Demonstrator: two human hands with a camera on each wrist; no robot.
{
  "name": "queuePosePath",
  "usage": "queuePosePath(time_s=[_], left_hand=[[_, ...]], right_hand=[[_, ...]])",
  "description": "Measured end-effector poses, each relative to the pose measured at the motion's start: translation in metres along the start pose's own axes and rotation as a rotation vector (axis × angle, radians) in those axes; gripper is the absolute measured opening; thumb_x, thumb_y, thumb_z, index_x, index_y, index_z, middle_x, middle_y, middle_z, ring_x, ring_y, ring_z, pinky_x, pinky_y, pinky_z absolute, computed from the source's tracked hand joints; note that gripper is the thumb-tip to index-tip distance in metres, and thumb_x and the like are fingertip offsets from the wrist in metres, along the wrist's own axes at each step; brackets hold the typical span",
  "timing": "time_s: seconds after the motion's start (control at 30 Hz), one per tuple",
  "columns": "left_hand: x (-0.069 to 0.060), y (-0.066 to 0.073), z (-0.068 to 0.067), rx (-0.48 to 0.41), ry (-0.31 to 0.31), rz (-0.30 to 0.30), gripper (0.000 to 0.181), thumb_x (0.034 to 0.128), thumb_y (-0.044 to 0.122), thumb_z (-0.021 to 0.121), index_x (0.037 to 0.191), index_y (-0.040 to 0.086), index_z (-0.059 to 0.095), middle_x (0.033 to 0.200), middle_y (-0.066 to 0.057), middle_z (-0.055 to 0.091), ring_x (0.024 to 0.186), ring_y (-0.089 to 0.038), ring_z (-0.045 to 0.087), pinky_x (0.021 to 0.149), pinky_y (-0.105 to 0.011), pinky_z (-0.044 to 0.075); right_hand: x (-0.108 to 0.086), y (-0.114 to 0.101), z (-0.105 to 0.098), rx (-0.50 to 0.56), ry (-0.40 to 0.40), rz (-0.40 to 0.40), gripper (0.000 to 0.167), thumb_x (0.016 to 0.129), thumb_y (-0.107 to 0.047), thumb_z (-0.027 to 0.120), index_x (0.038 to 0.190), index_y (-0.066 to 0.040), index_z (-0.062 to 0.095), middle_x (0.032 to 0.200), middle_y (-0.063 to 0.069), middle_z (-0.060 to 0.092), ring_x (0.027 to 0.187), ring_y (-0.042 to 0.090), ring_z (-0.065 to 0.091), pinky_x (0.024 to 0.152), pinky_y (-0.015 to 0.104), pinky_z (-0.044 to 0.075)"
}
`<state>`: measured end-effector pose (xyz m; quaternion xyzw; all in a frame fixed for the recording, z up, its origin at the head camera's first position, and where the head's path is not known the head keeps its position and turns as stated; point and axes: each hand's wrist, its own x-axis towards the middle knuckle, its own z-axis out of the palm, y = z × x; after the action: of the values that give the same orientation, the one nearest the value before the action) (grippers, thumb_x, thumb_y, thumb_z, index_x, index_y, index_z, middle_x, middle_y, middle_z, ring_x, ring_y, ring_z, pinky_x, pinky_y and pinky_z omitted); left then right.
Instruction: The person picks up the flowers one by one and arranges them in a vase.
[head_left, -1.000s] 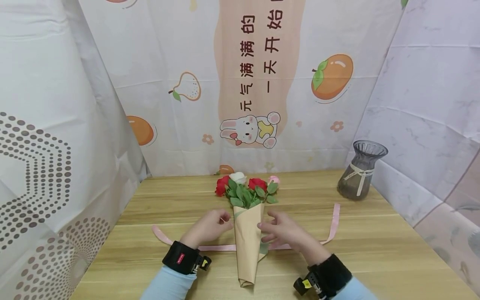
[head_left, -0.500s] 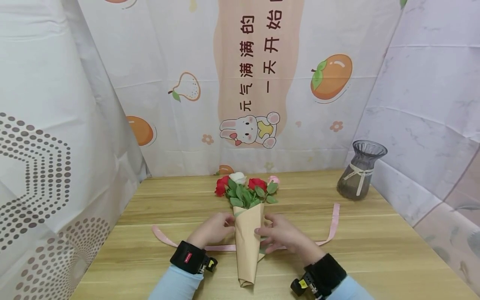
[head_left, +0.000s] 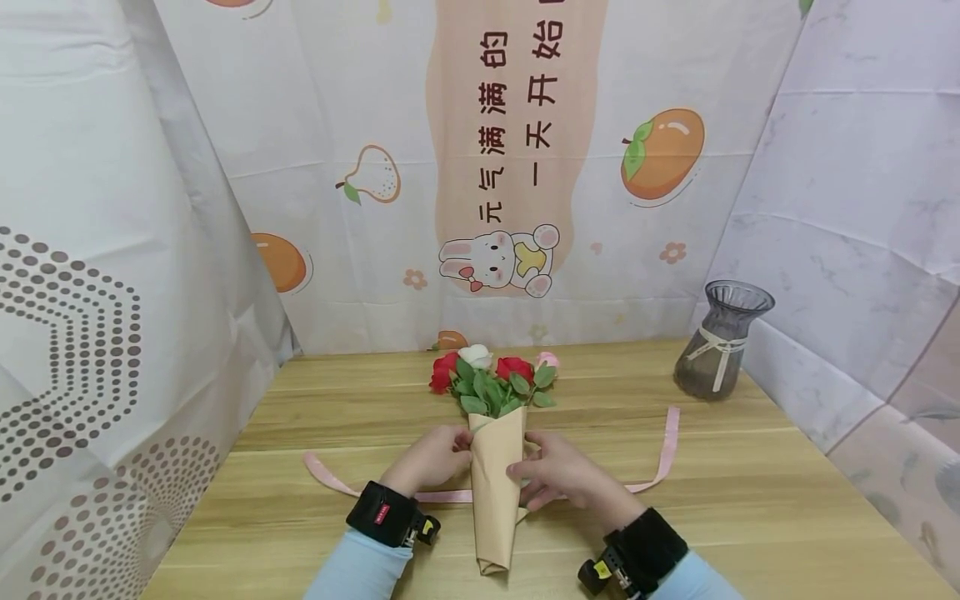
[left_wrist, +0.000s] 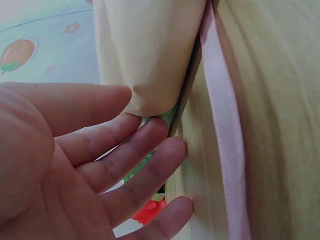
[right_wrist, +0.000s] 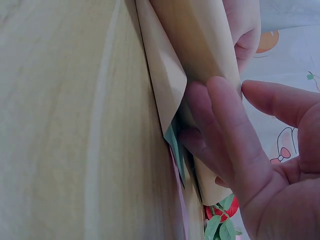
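A bouquet of flowers wrapped in tan paper (head_left: 495,492) lies on the wooden table, its red, white and pink blooms (head_left: 514,367) toward the back. A pink ribbon (head_left: 446,497) runs crosswise beneath it. My left hand (head_left: 431,461) pinches the left edge of the wrapping; in the left wrist view the thumb sits on the paper, with the index fingertip at its edge and the other fingers spread. My right hand (head_left: 558,471) holds the right side, thumb on top and fingers against the lower side, as the right wrist view shows. The paper partly hides those fingertips.
A grey glass vase (head_left: 716,354) with a pale bow stands at the table's back right. Behind the wooden table (head_left: 360,392) hangs a printed cloth (head_left: 352,100). The ribbon's ends spread out to both sides.
Both hands have moved inward to the wrapping and now touch it from either side. The bouquet has barely shifted; ribbon and vase stay where they were.
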<state>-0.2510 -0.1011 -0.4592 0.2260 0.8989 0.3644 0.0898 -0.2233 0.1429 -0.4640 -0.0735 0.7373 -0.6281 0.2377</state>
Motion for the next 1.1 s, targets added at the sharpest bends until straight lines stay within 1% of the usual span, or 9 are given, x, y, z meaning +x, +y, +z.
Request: queuePosePath(time_s=[0.1, 0.3, 0.6, 0.77, 0.93, 1.0, 1.1], left_hand=[[0.001, -0.001, 0.000, -0.005, 0.002, -0.010, 0.017, 0.0959, 0.006, 0.064, 0.112, 0.002, 0.067, 0.100, -0.005, 0.067, 0.094, -0.021, 0.062, 0.081, -0.040, 0.053], [0.002, -0.002, 0.001, -0.010, 0.008, -0.008, 0.016, 0.0954, 0.006, 0.065, 0.110, 0.002, 0.067, 0.101, -0.005, 0.067, 0.094, -0.021, 0.062, 0.081, -0.041, 0.053], [0.002, -0.004, 0.002, -0.041, 0.028, 0.026, 0.010, 0.0956, 0.006, 0.066, 0.106, 0.004, 0.067, 0.097, -0.004, 0.066, 0.090, -0.019, 0.062, 0.076, -0.038, 0.053], [0.001, -0.003, 0.000, -0.053, 0.047, 0.040, 0.008, 0.0974, 0.007, 0.064, 0.105, 0.005, 0.067, 0.097, -0.004, 0.067, 0.090, -0.018, 0.062, 0.075, -0.035, 0.053], [-0.001, 0.001, -0.005, -0.090, 0.054, 0.018, 0.011, 0.0993, 0.010, 0.064, 0.109, 0.006, 0.067, 0.100, -0.003, 0.066, 0.090, -0.018, 0.062, 0.073, -0.034, 0.053], [-0.002, 0.002, -0.006, -0.097, 0.055, 0.009, 0.012, 0.1000, 0.012, 0.063, 0.110, 0.006, 0.067, 0.100, -0.003, 0.066, 0.090, -0.018, 0.061, 0.073, -0.035, 0.053], [-0.003, 0.004, -0.008, -0.093, 0.062, 0.011, 0.013, 0.1002, 0.014, 0.064, 0.111, 0.007, 0.066, 0.101, -0.002, 0.066, 0.091, -0.018, 0.062, 0.074, -0.036, 0.053]], right_hand=[[0.000, 0.000, 0.000, 0.003, -0.001, 0.005, 0.096, 0.090, -0.011, 0.075, 0.156, 0.012, 0.009, 0.102, 0.019, 0.069, 0.073, 0.031, 0.072, 0.058, 0.040, 0.060], [0.000, 0.000, -0.001, 0.008, -0.002, 0.007, 0.094, 0.090, -0.010, 0.074, 0.157, 0.010, 0.011, 0.102, 0.019, 0.070, 0.070, 0.029, 0.072, 0.058, 0.040, 0.060], [-0.001, 0.000, 0.000, 0.011, -0.003, 0.002, 0.094, 0.090, -0.010, 0.073, 0.157, 0.010, 0.010, 0.100, 0.019, 0.070, 0.068, 0.027, 0.071, 0.058, 0.039, 0.060], [-0.001, -0.001, 0.001, 0.012, 0.006, 0.002, 0.094, 0.090, -0.009, 0.074, 0.158, 0.009, 0.011, 0.101, 0.019, 0.069, 0.069, 0.026, 0.071, 0.060, 0.040, 0.060], [-0.001, -0.001, 0.001, 0.000, 0.017, 0.005, 0.093, 0.091, -0.011, 0.073, 0.158, 0.008, 0.011, 0.100, 0.019, 0.068, 0.069, 0.026, 0.071, 0.061, 0.041, 0.060], [-0.001, -0.002, 0.001, -0.006, 0.021, 0.005, 0.093, 0.092, -0.012, 0.073, 0.158, 0.009, 0.011, 0.099, 0.019, 0.068, 0.069, 0.026, 0.071, 0.062, 0.042, 0.060], [-0.002, -0.003, 0.001, -0.007, 0.022, 0.005, 0.092, 0.092, -0.012, 0.073, 0.157, 0.009, 0.011, 0.099, 0.019, 0.068, 0.069, 0.026, 0.071, 0.062, 0.042, 0.060]])
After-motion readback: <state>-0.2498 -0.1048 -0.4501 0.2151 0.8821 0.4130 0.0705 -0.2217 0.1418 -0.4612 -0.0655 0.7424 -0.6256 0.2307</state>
